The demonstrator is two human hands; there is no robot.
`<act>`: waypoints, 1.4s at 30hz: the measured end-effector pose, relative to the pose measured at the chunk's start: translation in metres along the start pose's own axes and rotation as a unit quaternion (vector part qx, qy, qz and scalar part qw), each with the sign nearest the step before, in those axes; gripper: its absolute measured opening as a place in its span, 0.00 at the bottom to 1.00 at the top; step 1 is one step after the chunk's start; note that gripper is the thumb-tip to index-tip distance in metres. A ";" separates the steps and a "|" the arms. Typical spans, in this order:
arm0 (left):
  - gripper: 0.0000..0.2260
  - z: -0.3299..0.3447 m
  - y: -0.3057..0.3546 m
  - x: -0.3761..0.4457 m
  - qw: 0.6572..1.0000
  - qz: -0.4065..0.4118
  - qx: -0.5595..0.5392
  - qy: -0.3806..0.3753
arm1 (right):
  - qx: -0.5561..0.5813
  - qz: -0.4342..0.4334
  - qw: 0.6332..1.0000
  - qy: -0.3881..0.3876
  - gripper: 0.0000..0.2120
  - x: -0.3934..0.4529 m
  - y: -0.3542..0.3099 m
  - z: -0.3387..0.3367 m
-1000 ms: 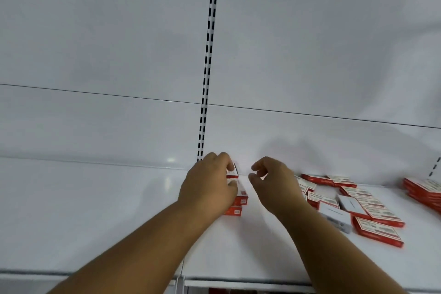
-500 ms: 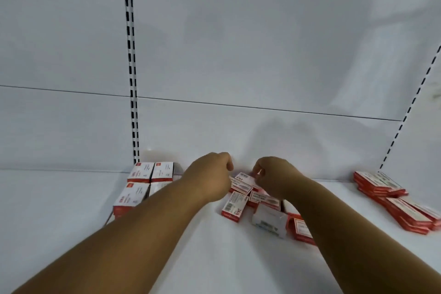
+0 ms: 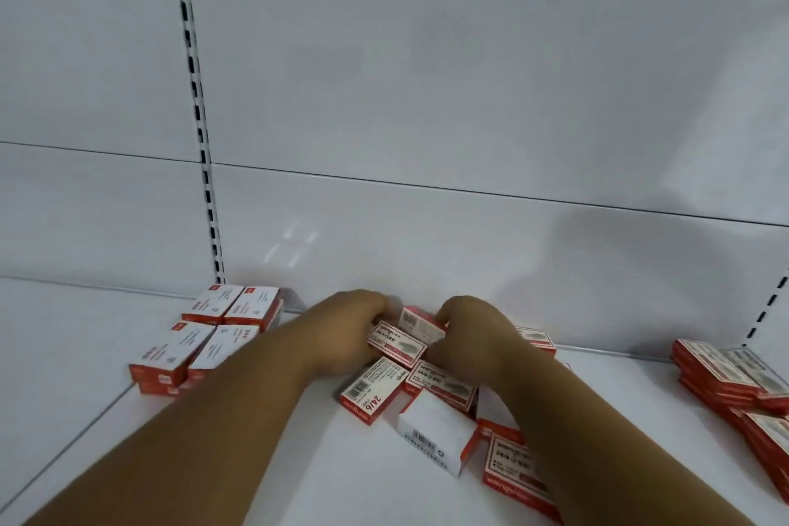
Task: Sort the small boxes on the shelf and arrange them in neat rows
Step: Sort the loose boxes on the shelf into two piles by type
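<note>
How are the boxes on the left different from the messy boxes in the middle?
The left boxes sit squared up in tidy stacked rows; the middle pile lies jumbled at mixed angles. Nobody touches the left boxes; the left hand and right hand are in the middle pile. Both groups are small, red and white.

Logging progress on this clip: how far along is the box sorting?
Partly done. A neat block of boxes stands squared up at the left by the back wall. Both hands, left hand and right hand, are in the loose pile at the centre, closing around a box on top of it. Left to do: that jumbled pile, and the slanting stacks at the right.
</note>
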State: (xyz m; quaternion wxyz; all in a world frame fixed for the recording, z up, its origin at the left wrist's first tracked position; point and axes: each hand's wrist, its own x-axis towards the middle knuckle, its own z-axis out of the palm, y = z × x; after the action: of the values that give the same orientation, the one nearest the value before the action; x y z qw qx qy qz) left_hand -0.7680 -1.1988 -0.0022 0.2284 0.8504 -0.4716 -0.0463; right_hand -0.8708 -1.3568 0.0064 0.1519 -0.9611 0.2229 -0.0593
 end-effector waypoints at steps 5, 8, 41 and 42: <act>0.13 -0.006 -0.004 -0.007 0.997 0.003 -0.025 0.072 | 0.136 0.017 0.987 0.082 0.04 0.002 0.011 0.002; 0.16 -0.011 -0.002 -0.010 0.985 -0.042 -0.079 0.148 | 0.305 0.037 0.945 0.109 0.07 0.001 0.012 -0.004; 0.17 0.014 0.140 -0.019 0.857 -0.010 -0.513 0.032 | 0.549 0.038 0.791 0.266 0.19 -0.160 0.101 -0.081; 0.17 0.021 0.158 -0.016 0.854 -0.003 -0.519 0.027 | 0.551 0.039 0.785 0.280 0.17 -0.167 0.116 -0.087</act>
State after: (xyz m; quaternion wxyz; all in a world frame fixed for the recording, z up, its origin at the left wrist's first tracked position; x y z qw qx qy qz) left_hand -0.9064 -1.2643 0.0455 0.6492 0.6104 -0.3704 -0.2624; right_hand -1.0836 -1.4047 0.0437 0.5888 -0.6455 0.2225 -0.4326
